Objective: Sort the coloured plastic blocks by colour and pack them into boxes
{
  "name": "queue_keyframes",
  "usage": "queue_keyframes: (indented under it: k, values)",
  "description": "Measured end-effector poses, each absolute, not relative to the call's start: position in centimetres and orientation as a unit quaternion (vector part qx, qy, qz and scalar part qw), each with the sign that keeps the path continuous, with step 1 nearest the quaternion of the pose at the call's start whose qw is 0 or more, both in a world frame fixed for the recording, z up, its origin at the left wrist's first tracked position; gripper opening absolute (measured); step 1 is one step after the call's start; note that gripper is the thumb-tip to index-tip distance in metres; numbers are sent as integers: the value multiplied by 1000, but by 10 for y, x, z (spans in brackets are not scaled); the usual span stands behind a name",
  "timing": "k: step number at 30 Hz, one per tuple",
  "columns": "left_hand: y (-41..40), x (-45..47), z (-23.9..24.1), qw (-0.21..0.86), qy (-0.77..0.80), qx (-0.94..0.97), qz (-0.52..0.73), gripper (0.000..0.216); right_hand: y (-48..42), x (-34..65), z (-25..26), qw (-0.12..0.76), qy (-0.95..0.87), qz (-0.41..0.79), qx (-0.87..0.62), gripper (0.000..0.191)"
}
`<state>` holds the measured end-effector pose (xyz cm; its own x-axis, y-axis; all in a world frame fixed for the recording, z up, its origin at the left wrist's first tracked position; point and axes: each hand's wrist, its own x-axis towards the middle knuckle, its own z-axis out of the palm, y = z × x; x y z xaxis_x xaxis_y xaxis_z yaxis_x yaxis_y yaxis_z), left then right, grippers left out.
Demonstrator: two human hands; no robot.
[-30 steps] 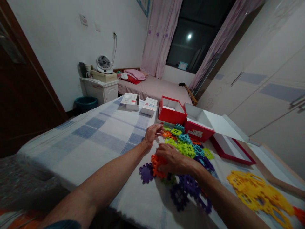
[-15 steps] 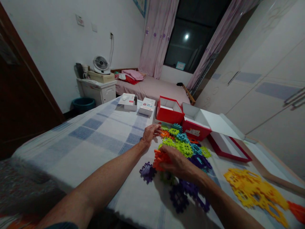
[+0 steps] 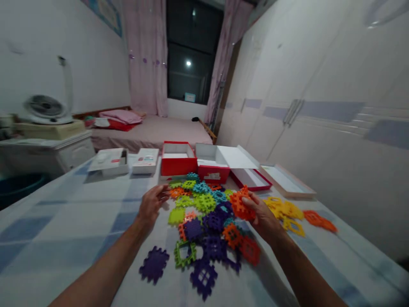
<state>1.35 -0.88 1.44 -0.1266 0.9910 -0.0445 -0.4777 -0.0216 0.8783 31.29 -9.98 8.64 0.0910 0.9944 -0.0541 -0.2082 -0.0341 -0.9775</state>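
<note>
My right hand (image 3: 262,213) grips orange notched building tiles (image 3: 239,204), raised over the right side of a mixed pile. My left hand (image 3: 152,206) is at the pile's left edge with its fingers apart, close to flat orange tiles (image 3: 176,193); whether the fingertips touch them I cannot tell. Lime green tiles (image 3: 204,202), blue ones and dark purple tiles (image 3: 213,247) overlap between my hands. A single purple tile (image 3: 154,264) lies apart at the front left.
Behind the pile stand an open red box (image 3: 179,166), a second red box (image 3: 213,174) with its white lid folded out, and a small white box (image 3: 145,161). Yellow tiles (image 3: 287,211) and more orange pieces (image 3: 319,220) lie at the right, near a shallow tray (image 3: 306,194).
My right hand has moved from the near left of the pile to its right side, carrying the orange tiles. The left hand stays by the pile. The view has turned rightward.
</note>
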Motion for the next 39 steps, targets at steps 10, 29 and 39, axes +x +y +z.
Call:
queue_keyframes:
  k: [10, 29, 39]
  values:
    - [-11, 10, 19, 581, 419, 355, 600, 20, -169, 561, 47, 609, -216, 51, -761, 31]
    - [-20, 28, 18, 445, 478, 525, 545, 29, -155, 498, 53, 403, -446, 75, -796, 40]
    - [-56, 49, 27, 262, 312, 848, 339, 33, -184, 342, 41, 214, -737, 131, -628, 32]
